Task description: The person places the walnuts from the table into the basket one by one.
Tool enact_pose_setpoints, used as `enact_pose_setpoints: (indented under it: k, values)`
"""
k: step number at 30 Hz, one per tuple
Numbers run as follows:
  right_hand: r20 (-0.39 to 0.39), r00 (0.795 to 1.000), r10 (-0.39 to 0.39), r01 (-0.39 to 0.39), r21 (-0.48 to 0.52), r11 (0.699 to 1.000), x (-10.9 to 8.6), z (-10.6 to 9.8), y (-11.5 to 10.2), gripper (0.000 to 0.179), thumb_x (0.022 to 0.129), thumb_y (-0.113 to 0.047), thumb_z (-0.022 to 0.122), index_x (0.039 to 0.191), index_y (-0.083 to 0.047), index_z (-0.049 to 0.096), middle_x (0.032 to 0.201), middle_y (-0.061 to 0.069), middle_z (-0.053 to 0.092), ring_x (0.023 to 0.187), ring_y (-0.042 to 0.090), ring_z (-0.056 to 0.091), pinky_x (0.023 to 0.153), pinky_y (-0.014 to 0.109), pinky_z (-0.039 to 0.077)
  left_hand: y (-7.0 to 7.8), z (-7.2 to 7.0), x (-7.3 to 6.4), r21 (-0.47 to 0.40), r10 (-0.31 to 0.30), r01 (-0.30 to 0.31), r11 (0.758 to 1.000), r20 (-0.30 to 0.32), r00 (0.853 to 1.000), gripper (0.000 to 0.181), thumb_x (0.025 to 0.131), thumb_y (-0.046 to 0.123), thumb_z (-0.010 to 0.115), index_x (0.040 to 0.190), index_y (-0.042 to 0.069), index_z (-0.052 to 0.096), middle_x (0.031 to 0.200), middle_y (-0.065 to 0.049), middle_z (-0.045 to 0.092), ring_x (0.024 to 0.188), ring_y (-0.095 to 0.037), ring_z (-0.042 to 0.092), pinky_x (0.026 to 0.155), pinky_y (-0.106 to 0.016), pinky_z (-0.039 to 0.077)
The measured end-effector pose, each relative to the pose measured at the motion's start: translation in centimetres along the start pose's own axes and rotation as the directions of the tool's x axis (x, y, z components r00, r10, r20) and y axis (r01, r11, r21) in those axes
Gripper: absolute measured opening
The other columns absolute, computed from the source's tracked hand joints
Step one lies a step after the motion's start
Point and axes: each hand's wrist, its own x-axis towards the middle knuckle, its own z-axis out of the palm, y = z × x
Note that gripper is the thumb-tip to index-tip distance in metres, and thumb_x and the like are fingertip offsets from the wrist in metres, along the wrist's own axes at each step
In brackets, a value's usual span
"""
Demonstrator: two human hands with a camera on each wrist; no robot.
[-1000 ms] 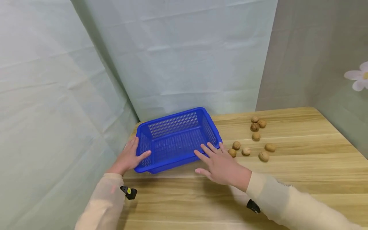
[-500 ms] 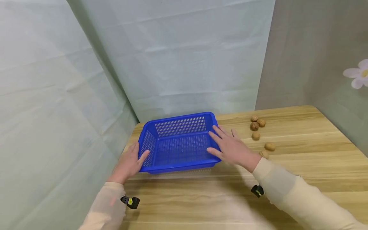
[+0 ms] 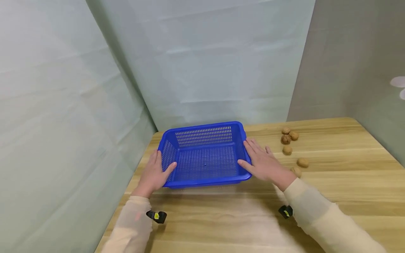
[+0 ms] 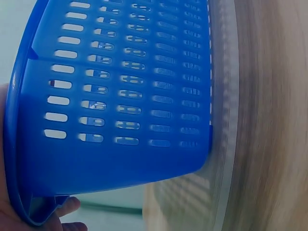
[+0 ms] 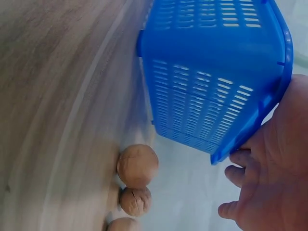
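A blue plastic basket (image 3: 205,160) with slotted sides lies between both hands near the back of the table, nothing inside it. My left hand (image 3: 155,175) grips its left end, thumb over the rim and fingers outside; in the left wrist view fingertips (image 4: 69,206) show beneath the rim. At the right end my right hand (image 3: 265,163) holds the rim, thumb on the inner side and fingers along the outside. From the right wrist, the fingers (image 5: 236,175) appear bent below the rim. Several walnuts, one of them a darker walnut (image 3: 286,139), lie right of that hand.
The wooden table (image 3: 215,218) meets pale cloth hangings (image 3: 205,70) at the back and left. One walnut (image 3: 296,172) sits close to the right wrist, partly hidden by it. In the right wrist view, walnuts (image 5: 137,166) lie near the basket's outer side.
The basket has turned so its long side runs more level across the view. My right hand has moved from the front right rim round to the right end and taken hold there.
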Motion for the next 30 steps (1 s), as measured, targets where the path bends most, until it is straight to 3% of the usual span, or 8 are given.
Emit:
enact_pose_setpoints:
  k: [9, 15, 21, 25, 30]
  values:
    - [-0.018, 1.000, -0.009, 0.009, -0.004, 1.000, -2.4, -0.9, 1.5, 0.083, 0.096, -0.064, 0.032, 0.155, -0.007, 0.015, 0.160, 0.011, 0.011, 0.146, 0.031, 0.006, 0.109, 0.067, 0.006, 2.4, 0.7, -1.0, 0.006, 0.014, -0.014, 1.000, -0.022, 1.000, 0.095, 0.095, 0.064, 0.036, 0.149, -0.010, 0.010, 0.157, -0.026, 0.006, 0.144, -0.042, 0.007, 0.113, -0.056, 0.015]
    - [-0.025, 1.000, -0.001, 0.001, -0.008, 1.000, -4.1, -1.4, 2.5, 0.083, 0.096, -0.064, 0.032, 0.155, -0.007, 0.015, 0.160, 0.012, 0.013, 0.146, 0.033, 0.006, 0.109, 0.067, 0.003, 4.3, 1.1, -2.1, 0.021, 0.006, -0.005, 1.000, -0.023, 1.000, 0.102, 0.091, 0.073, 0.026, 0.150, -0.008, 0.011, 0.158, -0.024, 0.005, 0.144, -0.041, 0.007, 0.113, -0.057, 0.016]
    - [-0.047, 0.999, -0.008, 0.009, 0.019, 1.000, -4.4, -0.9, 3.0, 0.081, 0.097, -0.063, 0.032, 0.155, -0.009, 0.014, 0.160, 0.010, 0.012, 0.146, 0.031, 0.006, 0.110, 0.066, 0.004, 4.8, 1.0, -2.4, 0.031, -0.005, 0.006, 0.999, -0.038, 0.999, 0.101, 0.091, 0.073, 0.027, 0.150, -0.008, 0.013, 0.158, -0.024, 0.006, 0.144, -0.041, 0.007, 0.111, -0.060, 0.016]
    - [-0.071, 0.997, -0.019, 0.026, 0.104, 0.994, -4.8, -1.0, 3.9, 0.074, 0.100, -0.054, 0.034, 0.155, -0.009, 0.013, 0.159, 0.013, 0.013, 0.146, 0.034, 0.009, 0.109, 0.067, 0.005, 4.9, 1.1, -2.4, 0.039, -0.008, 0.009, 0.999, -0.025, 1.000, 0.101, 0.091, 0.072, 0.029, 0.150, -0.008, 0.012, 0.158, -0.024, 0.006, 0.145, -0.040, 0.006, 0.111, -0.060, 0.016]
    - [-0.142, 0.989, 0.029, 0.011, 0.267, 0.964, -5.8, -3.3, 6.6, 0.065, 0.104, -0.039, 0.038, 0.154, -0.004, 0.015, 0.156, 0.024, 0.017, 0.140, 0.046, 0.017, 0.107, 0.067, 0.015, 4.7, 1.2, -2.1, 0.048, -0.012, 0.013, 0.999, -0.015, 1.000, 0.106, 0.088, 0.077, 0.023, 0.151, -0.007, 0.010, 0.158, -0.023, 0.004, 0.145, -0.039, 0.005, 0.111, -0.060, 0.016]
